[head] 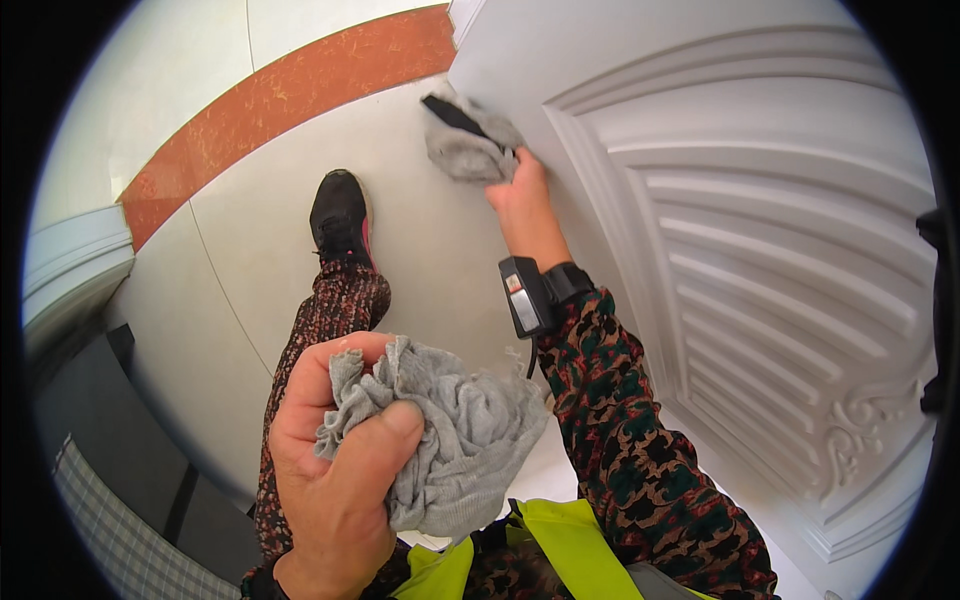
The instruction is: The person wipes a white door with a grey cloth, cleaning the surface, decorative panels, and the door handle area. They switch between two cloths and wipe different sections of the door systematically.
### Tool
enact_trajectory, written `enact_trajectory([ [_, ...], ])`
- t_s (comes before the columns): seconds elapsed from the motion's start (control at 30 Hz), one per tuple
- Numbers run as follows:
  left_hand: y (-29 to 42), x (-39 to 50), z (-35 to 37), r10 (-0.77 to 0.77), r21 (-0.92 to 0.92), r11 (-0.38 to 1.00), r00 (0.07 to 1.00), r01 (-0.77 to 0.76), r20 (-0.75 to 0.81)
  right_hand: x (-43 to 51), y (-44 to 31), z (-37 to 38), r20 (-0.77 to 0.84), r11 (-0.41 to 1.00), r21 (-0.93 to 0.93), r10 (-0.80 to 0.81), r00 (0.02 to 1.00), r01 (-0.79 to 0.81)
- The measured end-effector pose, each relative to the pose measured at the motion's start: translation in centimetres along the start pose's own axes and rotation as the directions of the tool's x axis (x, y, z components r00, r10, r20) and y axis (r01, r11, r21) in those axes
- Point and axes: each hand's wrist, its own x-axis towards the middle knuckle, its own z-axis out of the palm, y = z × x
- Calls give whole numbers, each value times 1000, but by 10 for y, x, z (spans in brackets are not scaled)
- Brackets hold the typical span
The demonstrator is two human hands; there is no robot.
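Observation:
Close to the camera, my left hand (341,457) grips a crumpled grey knit cloth (469,442), with the thumb pressed over its folds. Farther off, my right hand (526,199) holds a second grey cloth (469,154) that has a black part (454,115) showing in it. This second cloth is slightly blurred and lies beside the lower edge of a white panelled door (570,172). Whether it touches the door or the floor, I cannot tell. A black device with a strap (527,296) sits on my right wrist.
My shoe (341,214) stands on pale floor tiles (427,285). A red-brown stone strip (300,82) crosses the floor beyond it. At left are a white moulded door frame (75,259), dark grey panels (112,420) and a checked cloth (127,532). Carved ridges cover the door at right.

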Motion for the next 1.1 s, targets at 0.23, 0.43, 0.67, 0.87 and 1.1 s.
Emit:
enact_trajectory([
  [0.23, -3, 0, -3, -8, -5, 1000, 1000, 8, 27, -67, -42, -56, 77, 1000, -13, 10, 997, -9],
  [0.43, -4, 0, -1, -18, -14, 1000, 999, 19, 39, -96, -49, 13, 214, 990, -73, -105, 971, 124],
  [0.67, -4, 0, 2, -16, 9, 1000, 1000, 16, 25, -17, -5, 52, 10, 993, 18, -115, 993, 115],
  [0.87, -4, 0, -3, -5, 94, 996, 1000, 6, -18, -48, -34, -37, -49, 984, -170, -66, 997, 57],
  [1.1, -7, 0, -1, 42, 65, 997, 999, -42, -2, -90, -47, 11, 141, 996, -30, -77, 987, 81],
])
